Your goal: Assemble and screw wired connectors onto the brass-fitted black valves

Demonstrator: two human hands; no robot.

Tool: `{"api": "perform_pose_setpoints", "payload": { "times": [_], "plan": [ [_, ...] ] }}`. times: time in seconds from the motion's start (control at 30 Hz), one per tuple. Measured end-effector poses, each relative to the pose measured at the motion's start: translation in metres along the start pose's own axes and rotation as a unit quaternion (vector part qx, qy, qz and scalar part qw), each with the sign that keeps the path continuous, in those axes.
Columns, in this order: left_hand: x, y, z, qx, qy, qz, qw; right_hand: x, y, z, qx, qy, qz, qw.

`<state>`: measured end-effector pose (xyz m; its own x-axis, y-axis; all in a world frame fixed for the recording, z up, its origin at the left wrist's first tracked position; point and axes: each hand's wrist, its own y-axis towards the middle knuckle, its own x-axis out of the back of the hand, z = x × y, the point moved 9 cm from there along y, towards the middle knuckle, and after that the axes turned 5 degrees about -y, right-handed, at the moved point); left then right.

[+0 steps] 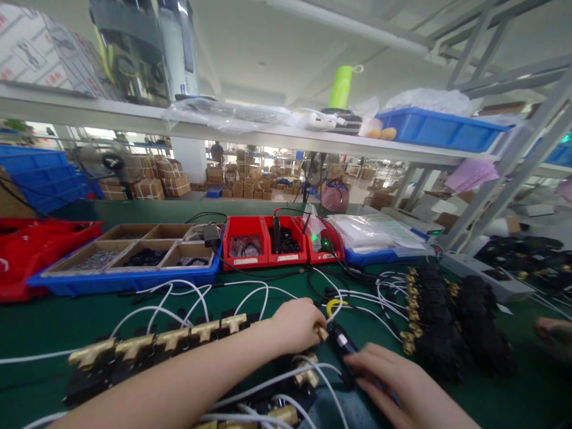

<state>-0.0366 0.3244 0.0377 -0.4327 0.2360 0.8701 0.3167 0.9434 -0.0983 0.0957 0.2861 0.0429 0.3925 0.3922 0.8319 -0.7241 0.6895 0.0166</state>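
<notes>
My left hand (299,325) reaches across the bench, closed with its fingertips at a brass fitting (320,332); most of that part is hidden under the hand. My right hand (379,381) is wrapped round a slim black electric screwdriver (343,341) with a white label. A yellow hook-like piece (333,307) shows at the tool's far end. Left of my hands stands a row of black units topped with brass T-fittings (167,339), with white cables (196,292) running off them. More brass-fitted units (283,414) lie below my left forearm.
Behind are a blue tray (125,280) of small parts and red bins (243,262). Black units with brass ends (429,316) stand right, near a grey power box (487,277). Another person's hand (552,330) shows at the right edge. A shelf (250,128) crosses above.
</notes>
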Motion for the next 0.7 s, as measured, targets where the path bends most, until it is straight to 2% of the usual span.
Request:
{"api": "perform_pose_setpoints", "payload": {
  "times": [0.1, 0.17, 0.3, 0.47, 0.53, 0.6, 0.67, 0.7],
  "plan": [
    [0.0, -0.002, 0.0, -0.044, 0.001, 0.025, 0.999, -0.022, 0.032, 0.038, 0.08, 0.047, 0.098, 0.991],
    [0.002, -0.005, 0.002, -0.063, 0.002, 0.04, 0.997, -0.031, 0.042, 0.05, 0.1, 0.063, 0.117, 0.986],
    [0.004, -0.013, 0.008, -0.081, 0.004, 0.058, 0.995, -0.041, 0.041, 0.051, 0.098, 0.084, 0.13, 0.983],
    [0.008, -0.026, 0.009, -0.096, -0.008, 0.079, 0.992, -0.043, 0.024, 0.055, 0.101, 0.115, 0.185, 0.971],
    [0.02, -0.039, 0.006, -0.088, -0.022, 0.047, 0.995, -0.033, 0.018, 0.046, 0.073, 0.1, 0.159, 0.979],
    [0.039, -0.061, 0.001, -0.057, -0.052, -0.024, 0.997, -0.022, 0.01, 0.027, 0.032, 0.087, 0.091, 0.992],
    [0.052, -0.092, -0.003, -0.016, -0.089, -0.093, 0.992, -0.026, -0.004, 0.003, -0.024, 0.079, 0.061, 0.995],
    [0.049, -0.107, -0.007, -0.003, -0.099, -0.1, 0.99, -0.036, -0.013, -0.009, -0.055, 0.074, 0.073, 0.993]
  ]
}}
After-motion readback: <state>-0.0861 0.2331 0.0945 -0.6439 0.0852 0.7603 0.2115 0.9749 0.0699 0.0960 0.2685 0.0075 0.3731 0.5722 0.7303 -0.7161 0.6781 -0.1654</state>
